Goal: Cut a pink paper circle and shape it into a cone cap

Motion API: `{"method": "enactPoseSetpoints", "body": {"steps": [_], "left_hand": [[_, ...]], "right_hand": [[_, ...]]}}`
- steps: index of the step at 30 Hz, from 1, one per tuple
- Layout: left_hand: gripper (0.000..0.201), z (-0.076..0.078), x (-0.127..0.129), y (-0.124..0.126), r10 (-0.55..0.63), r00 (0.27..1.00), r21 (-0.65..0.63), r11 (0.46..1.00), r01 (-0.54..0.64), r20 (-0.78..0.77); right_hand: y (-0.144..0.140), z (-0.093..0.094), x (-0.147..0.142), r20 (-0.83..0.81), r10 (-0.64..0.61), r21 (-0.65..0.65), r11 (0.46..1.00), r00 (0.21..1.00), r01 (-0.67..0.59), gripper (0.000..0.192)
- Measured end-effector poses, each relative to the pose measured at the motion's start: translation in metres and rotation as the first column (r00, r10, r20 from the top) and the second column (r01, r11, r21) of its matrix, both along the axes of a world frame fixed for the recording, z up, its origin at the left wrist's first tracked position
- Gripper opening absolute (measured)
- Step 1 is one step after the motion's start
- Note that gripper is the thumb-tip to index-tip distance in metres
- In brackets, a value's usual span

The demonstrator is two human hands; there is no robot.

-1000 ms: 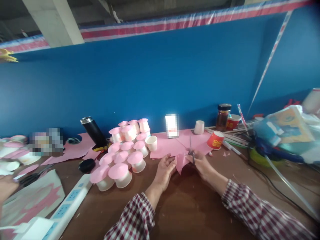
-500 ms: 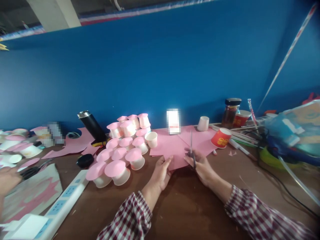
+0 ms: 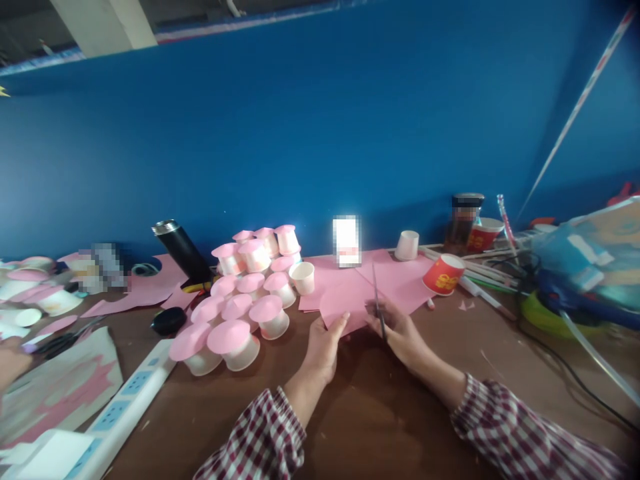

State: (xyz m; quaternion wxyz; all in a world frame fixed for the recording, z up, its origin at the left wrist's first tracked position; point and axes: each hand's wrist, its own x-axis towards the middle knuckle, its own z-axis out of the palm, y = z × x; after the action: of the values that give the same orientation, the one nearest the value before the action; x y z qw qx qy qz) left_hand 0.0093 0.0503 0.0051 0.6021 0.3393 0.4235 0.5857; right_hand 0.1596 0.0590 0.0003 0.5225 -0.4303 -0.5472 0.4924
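Between thumb and fingers, my left hand [image 3: 325, 343] pinches the near left edge of a pink paper piece [image 3: 344, 307], whose left outline is rounded. My right hand [image 3: 397, 330] is closed round the handles of a pair of scissors [image 3: 377, 297], blades pointing away from me at the paper's right edge. Whether the blades are parted is hard to make out. Larger pink sheets [image 3: 395, 277] lie flat behind the held piece. A plain white paper cup [image 3: 303, 279] stands just left of them, beside several cups with pink cone tops [image 3: 233, 337].
A phone-like bright screen [image 3: 347, 241] leans at the blue partition [image 3: 300, 120]. A red paper cup [image 3: 444, 275], an upturned white cup [image 3: 407, 245] and a dark jar [image 3: 466, 223] stand right. Leftward are a black flask [image 3: 183, 252], a power strip [image 3: 120, 407] and another person's hand [image 3: 13, 363].
The held pink paper has turned, now showing a rounded left side instead of a straight corner. The scissors have shifted slightly left with my right hand.
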Motion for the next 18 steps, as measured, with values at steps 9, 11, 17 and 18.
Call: {"method": "enactPoseSetpoints", "body": {"steps": [9,11,17,18], "left_hand": [[0.038,0.003,-0.011,0.003,0.079,0.996,-0.003,0.997,-0.079,-0.032],[0.037,0.001,-0.013,0.004,0.082,0.996,0.0,0.997,-0.082,-0.04],[0.039,0.0,-0.015,0.005,0.064,0.997,0.026,0.998,-0.063,-0.031],[0.04,0.0,-0.015,0.005,0.061,0.998,0.028,0.998,-0.06,-0.026]], "right_hand": [[-0.008,0.009,0.005,0.334,0.138,0.102,0.978,0.932,-0.181,0.036],[-0.009,0.011,0.005,0.324,0.174,0.083,0.974,0.93,-0.211,0.036],[-0.012,0.011,0.006,0.246,0.31,0.019,0.946,0.918,-0.324,0.034],[-0.012,0.01,0.006,0.237,0.311,0.018,0.946,0.92,-0.325,0.033]]}}
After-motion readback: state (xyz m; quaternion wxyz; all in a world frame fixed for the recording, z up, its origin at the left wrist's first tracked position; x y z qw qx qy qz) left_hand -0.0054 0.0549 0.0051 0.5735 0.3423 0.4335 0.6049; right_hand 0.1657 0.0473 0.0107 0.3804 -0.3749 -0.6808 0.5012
